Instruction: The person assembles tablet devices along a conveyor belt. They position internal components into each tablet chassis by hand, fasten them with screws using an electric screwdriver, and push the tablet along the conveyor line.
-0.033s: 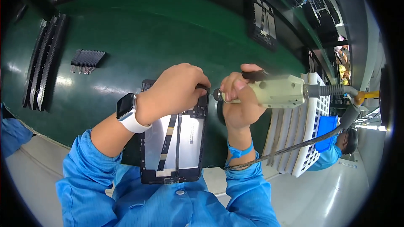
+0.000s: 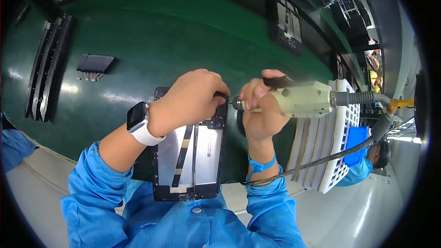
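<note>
An opened tablet, with a black frame and a silvery inside crossed by dark ribbon cables, is in front of my body, its lower end against my blue smock. My left hand lies over its top end, fingers curled and pinched at the upper right corner. A small dark part shows under the fingertips; the thumb is partly hidden. My right hand is wrapped round a pale electric screwdriver, held sideways. Its tip points left at the tablet's upper right edge; whether it touches cannot be told.
Long black stacked strips and a small bundle of dark flat parts lie on the green table. Another opened tablet is at the far right. White stacked trays and a blue bin stand right, beneath a dark cable.
</note>
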Motion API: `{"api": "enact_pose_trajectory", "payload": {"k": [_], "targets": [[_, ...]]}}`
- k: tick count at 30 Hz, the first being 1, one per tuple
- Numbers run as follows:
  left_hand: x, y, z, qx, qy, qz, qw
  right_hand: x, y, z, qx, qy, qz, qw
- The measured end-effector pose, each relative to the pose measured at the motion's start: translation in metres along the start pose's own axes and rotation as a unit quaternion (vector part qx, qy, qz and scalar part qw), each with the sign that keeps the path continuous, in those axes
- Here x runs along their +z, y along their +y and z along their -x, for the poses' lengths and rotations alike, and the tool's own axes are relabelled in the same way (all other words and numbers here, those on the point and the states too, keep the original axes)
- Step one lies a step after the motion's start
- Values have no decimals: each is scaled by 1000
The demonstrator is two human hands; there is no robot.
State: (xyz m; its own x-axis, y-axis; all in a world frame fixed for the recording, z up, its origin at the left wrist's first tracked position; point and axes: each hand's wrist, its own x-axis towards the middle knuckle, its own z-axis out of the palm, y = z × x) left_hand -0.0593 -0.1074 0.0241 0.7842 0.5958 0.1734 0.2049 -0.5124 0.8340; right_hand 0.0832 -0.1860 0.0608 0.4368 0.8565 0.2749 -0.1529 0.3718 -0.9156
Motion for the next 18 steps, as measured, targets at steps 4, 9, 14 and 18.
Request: {"api": "enact_pose_trajectory", "payload": {"k": [4, 9, 14, 18], "targets": [[0, 3, 0, -7, -6, -2, 1000, -1, 4, -1, 7, -14, -20, 1000], [2, 4, 1, -4, 11, 2, 1000, -3, 6, -2, -11, -40, -13, 999], [0, 7, 1, -9, 13, -1, 1000, -1, 5, 0, 1, -54, 8, 999], [1, 9, -2, -8, -4, -7, 1000, -6, 7, 2, 5, -52, -10, 999]]}}
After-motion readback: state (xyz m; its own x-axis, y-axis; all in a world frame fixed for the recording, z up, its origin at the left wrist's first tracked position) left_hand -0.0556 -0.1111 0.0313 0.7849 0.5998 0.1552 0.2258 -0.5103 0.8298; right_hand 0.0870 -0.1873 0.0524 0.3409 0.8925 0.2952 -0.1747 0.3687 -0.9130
